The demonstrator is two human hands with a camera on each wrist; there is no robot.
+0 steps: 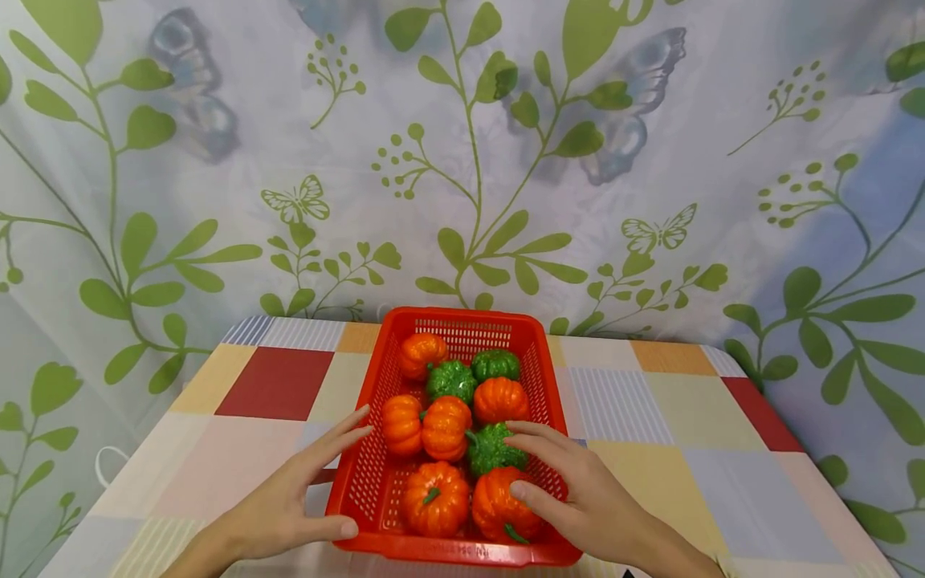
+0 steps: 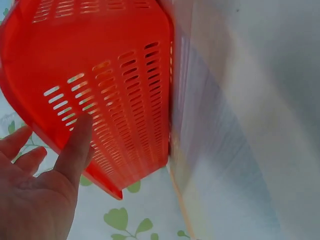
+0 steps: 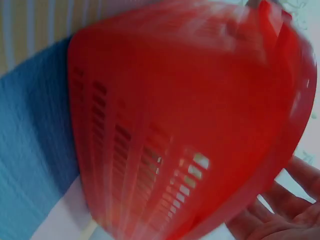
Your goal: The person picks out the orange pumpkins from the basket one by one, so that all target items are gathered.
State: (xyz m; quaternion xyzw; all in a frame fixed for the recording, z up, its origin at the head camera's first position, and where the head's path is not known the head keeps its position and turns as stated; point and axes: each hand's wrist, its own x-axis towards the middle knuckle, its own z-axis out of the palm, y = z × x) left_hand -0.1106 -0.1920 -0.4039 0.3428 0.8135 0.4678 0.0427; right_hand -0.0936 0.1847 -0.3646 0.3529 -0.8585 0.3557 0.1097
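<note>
A red plastic basket (image 1: 448,549) with slotted walls stands on the table. In it lie several small glossy orange pumpkins (image 1: 434,499) and three green ones, such as the bumpy green pumpkin (image 1: 497,449) near the right side. My left hand (image 1: 289,498) is at the basket's left side with its fingers extended and the thumb by the front left corner. One finger lies along the slotted wall in the left wrist view; contact is unclear. My right hand (image 1: 578,490) reaches over the right rim, fingers loosely extended above the pumpkins. Neither hand grips anything.
A patchwork-checked cloth (image 1: 650,482) covers the table on both sides of the basket. Behind the table hangs a pale curtain (image 1: 462,160) printed with green leaves and butterflies, close to the basket's far end. A white loop (image 1: 101,466) shows at the left table edge.
</note>
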